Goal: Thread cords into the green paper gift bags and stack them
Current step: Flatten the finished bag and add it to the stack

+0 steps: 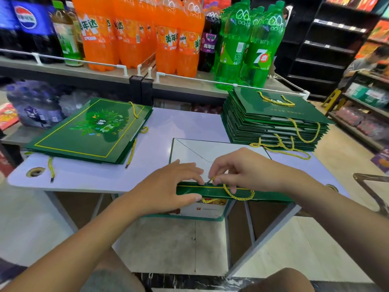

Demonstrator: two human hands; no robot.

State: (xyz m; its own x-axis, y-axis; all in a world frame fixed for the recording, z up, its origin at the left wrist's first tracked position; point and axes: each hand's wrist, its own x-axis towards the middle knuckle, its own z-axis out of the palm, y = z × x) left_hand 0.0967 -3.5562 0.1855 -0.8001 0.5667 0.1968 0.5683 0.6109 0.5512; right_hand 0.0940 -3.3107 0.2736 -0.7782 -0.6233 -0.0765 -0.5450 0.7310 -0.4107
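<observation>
- The left hand (pixel 168 186) has its fingers clamped on the folded rim of the green gift bag (pixel 210 192) at the near edge of the surface (pixel 185 123) — thumb underneath.
- Just beside them, the right hand (pixel 242 169) has its fingers pinching the yellow cord (pixel 237 196), whose loop is draped over the rim.
- Beyond the fingers — a tall stack of corded bags (pixel 273 123) to the right, a lower stack (pixel 88 131) to the left.

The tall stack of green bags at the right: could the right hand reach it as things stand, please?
Probably yes: only loose cords lie between the right hand and the tall stack, though that hand now pinches a yellow cord.
</observation>
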